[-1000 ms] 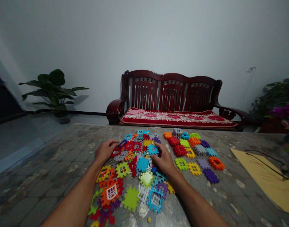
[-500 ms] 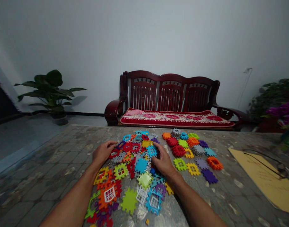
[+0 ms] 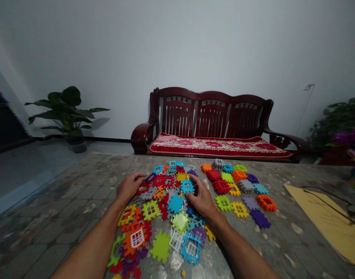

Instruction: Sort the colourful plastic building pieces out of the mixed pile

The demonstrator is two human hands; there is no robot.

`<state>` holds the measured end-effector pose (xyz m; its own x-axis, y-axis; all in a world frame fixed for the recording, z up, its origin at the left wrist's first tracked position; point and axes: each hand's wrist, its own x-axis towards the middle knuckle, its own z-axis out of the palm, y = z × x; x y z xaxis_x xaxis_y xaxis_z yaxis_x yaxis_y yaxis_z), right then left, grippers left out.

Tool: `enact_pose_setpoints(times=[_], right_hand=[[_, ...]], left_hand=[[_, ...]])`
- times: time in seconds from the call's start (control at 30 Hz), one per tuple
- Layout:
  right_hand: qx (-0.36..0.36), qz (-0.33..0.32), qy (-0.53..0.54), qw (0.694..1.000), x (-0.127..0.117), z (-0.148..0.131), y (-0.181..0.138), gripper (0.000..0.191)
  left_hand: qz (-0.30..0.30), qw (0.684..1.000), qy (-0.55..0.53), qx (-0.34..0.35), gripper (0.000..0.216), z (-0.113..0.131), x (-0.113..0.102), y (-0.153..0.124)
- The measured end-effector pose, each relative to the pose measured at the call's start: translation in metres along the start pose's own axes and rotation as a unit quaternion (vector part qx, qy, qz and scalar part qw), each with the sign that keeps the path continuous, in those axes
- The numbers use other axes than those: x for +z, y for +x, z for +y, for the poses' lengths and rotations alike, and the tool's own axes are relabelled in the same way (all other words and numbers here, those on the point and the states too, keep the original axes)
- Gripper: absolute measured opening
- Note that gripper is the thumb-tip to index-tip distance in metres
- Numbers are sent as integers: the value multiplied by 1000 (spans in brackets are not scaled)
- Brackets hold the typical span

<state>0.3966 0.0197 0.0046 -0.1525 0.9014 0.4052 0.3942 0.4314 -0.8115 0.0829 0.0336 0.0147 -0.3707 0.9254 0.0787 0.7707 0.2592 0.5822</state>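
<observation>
A heap of flat, notched plastic building pieces in many colours lies on the table before me. My left hand (image 3: 130, 186) rests at the heap's left edge, fingers stretched out beside a red piece (image 3: 142, 188) and a dark blue frame (image 3: 151, 178). Over the right side, my right hand (image 3: 203, 197) has thumb and fingers apart, bent around the right edge of a blue window piece (image 3: 187, 186); whether it grips this piece is unclear. Nearer me lie a lime green square (image 3: 161, 247), an orange frame with a white window (image 3: 135, 240) and a blue frame (image 3: 191, 248).
Right of the heap are sorted stacks and single pieces, among them a red stack (image 3: 221, 186) and a purple piece (image 3: 260, 219). Brown cardboard (image 3: 325, 221) with black cord lies farther right on the table (image 3: 87, 201). A wooden bench (image 3: 212, 116) stands behind.
The whole view has shifted slightly, so everything sits a little farther right. Both hands keep nearly the same place over the heap, and no piece has visibly moved.
</observation>
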Motion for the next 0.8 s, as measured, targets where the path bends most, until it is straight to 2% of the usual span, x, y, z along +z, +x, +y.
enact_pose_setpoints(times=[0.27,0.47,0.6,0.8], right_hand=[[11,14,9,1000,0,-2,1,63],[38,59,24,997,0,-2,2,58],[44,49,37,997,0,2,2,59],[17,40,4,999,0,6,2,54]], left_hand=[[5,1000,-1,-3,29,5,-2,-3],[1,1000,7,-11,30,8,-3,-5],[-1,1000,-4,-10,29,10,-4,-6],[20,999,-44,-7,26,5,-2,-5]])
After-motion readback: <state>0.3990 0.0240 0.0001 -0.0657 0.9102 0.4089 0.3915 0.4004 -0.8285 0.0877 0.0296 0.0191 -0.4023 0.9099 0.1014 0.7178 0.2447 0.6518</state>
